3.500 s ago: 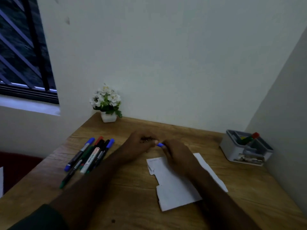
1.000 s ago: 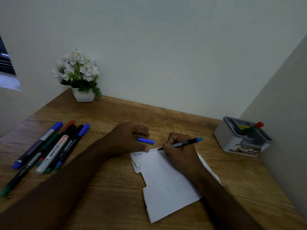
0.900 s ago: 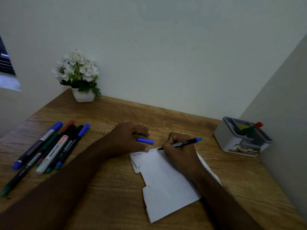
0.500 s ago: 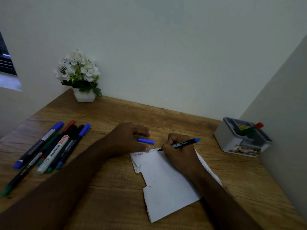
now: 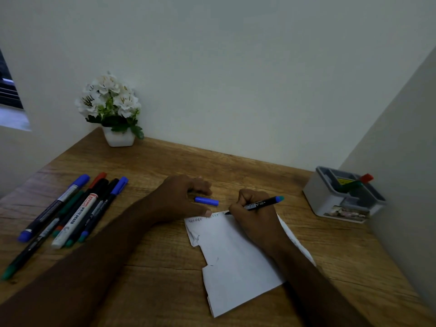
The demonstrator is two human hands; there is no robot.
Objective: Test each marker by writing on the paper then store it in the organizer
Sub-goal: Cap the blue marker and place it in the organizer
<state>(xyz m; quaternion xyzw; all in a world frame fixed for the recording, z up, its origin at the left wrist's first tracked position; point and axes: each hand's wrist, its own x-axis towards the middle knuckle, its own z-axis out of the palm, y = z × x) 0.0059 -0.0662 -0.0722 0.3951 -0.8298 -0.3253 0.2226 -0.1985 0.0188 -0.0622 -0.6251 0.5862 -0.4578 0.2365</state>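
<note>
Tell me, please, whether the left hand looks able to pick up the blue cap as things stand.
Probably yes. The left hand rests on the paper's corner holding nothing, and the blue cap lies bare on the desk just beside its fingers, with nothing between them.

Left hand flat, right hand curled.

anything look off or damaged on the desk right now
The paper is damaged: its left edge is torn and jagged, with a notch partway down and a crumpled top-left corner. A loose blue cap lies on the desk beyond it, off the marker that the right hand writes with.
</note>
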